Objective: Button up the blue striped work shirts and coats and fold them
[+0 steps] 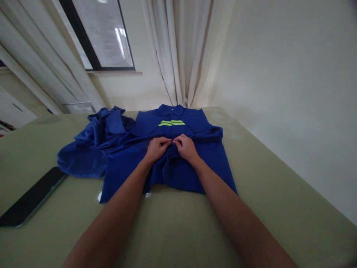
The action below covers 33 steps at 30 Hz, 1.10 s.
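A blue work jacket [212,152] lies front up, its collar toward the wall and yellow-green reflective stripes across the chest. Both hands meet at its front opening, just below the stripes. My left hand [157,149] pinches the fabric edge between thumb and fingers. Close beside it, my right hand [186,147] pinches the facing edge. The cloth is lifted and creased below the fingers. Whatever fastening may lie between the fingertips is too small to make out.
A crumpled blue garment [86,154] lies against the jacket's left side. A black phone-like slab [33,195] rests at the left on the greenish table [178,230]. Small clear pieces peek from under the hem. A wall [292,93] borders the right side; curtains [178,48] hang behind.
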Motion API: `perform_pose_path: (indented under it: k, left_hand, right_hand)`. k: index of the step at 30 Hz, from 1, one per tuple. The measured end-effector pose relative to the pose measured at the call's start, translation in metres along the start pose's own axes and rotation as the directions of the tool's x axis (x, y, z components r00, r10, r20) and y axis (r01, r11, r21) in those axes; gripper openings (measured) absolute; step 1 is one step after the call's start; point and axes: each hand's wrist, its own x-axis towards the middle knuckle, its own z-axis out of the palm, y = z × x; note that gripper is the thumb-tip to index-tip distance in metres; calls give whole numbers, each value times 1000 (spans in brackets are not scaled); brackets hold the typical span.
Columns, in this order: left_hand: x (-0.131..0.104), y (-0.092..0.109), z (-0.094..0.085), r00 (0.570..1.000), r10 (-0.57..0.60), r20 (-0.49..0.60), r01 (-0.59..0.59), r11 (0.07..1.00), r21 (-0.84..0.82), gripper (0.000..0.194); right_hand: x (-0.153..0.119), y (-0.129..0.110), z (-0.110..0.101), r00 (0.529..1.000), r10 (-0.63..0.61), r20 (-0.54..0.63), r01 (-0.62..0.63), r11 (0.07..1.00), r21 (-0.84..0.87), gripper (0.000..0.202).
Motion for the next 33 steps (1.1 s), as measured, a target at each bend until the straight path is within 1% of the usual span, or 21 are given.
perform_pose_path:
  k: [5,9,13,15,17,21,25,29,33]
  left_hand:
    - [-1,6,-2,999,-53,-10,53,999,7,20]
    - [3,10,-8,996,-87,-11,87,996,-12,23]
    - [7,12,-13,994,-111,17,112,993,-36,38]
    - [8,13,-14,993,-110,39,112,992,-54,36]
    - [8,14,-14,993,-113,36,115,991,-67,32]
    - [7,16,-12,991,-133,-28,131,989,-68,30]
    - [6,22,-9,990,-115,-76,110,992,-67,27]
    - [7,28,-8,994,-86,-69,82,995,-64,24]
    - [11,25,-12,998,-65,-6,65,995,-74,26]
  right_hand:
    - [-1,-4,-2,1000,11,25,-10,998,-69,13]
    - [-3,-10,-4,1000,7,-13,-8,997,-83,14]
    - [-5,-20,-9,997,-70,-44,64,988,-140,17]
    - [-5,-24,-10,993,-109,-38,100,978,-182,17]
    - [-5,-26,-11,992,-120,-34,110,972,-206,16]
    - [-6,-25,-7,993,-111,-42,102,978,-183,15]
    - [-7,-21,-4,993,-101,-60,92,986,-139,16]
    - [-8,-19,-1,994,-90,-60,80,987,-139,17]
    - [-9,-20,-2,996,-54,-73,44,990,-132,16]
